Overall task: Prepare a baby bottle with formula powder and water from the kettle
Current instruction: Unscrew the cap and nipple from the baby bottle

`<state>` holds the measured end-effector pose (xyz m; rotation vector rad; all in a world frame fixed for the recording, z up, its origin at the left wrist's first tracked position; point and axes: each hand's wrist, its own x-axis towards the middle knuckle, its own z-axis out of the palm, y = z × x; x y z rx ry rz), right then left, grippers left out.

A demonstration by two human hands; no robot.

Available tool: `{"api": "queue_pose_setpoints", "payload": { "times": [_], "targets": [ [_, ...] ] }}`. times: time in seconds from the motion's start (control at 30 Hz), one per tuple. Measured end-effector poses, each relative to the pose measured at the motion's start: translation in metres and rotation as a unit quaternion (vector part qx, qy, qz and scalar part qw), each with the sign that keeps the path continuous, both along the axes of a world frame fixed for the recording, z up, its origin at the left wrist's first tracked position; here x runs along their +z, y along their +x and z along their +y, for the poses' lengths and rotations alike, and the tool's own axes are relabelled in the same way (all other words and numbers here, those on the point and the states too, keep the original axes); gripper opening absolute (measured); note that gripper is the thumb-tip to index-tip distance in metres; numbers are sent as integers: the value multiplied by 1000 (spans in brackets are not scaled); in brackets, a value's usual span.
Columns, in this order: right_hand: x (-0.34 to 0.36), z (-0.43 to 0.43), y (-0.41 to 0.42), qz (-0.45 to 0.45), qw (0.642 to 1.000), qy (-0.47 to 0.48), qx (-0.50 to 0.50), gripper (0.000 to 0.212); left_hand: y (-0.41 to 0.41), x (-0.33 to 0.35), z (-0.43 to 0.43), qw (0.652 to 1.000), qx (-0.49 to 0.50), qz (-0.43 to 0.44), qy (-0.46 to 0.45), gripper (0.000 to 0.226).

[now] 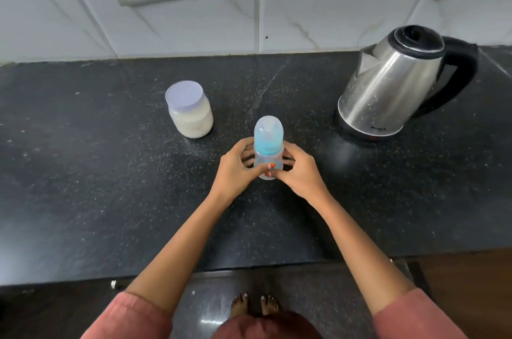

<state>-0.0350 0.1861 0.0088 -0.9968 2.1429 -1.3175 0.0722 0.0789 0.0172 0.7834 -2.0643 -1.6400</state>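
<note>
Step in hand: opening stage. The small clear plastic baby bottle with blue collar and translucent dome cap (268,144) stands upright on the black speckled stone bench (110,186), near the front middle. Cap and collar are on; the body looks empty, though the fingers hide much of it.

Left hand (235,169): fingers curled round the lower body of the bottle from the left, thumb across the front. Right hand (299,172): the same from the right, thumb tip meeting the left thumb on the front wall. Both hands hold the bottle; neither is on the cap.

Next move, as judged: one hand must steady the body while the other shifts up to the dome cap and blue collar, to lift and unscrew them. Nothing can go in until the neck is open.

Surroundings: round clear jar of cream-white powder with pale lilac lid (189,114), behind and left of the bottle, apart from it, lid on. No scoop is visible. Stainless steel kettle with black lid and handle (388,89) at back right on its base, well apart, handle turned to the right, spout towards the wall.

Obstructions: none between bottle and jar, or bottle and kettle. Risk: the light, narrow bottle may tip while the collar is twisted.
</note>
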Motion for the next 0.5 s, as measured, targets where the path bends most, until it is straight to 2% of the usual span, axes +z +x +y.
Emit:
{"api": "queue_pose_setpoints", "payload": {
  "times": [0.5],
  "targets": [
    [-25, 36, 32, -6, 1000, 22, 2, 64, 33, -25, 39, 1000, -9, -12, -8, 62]
  ]
}}
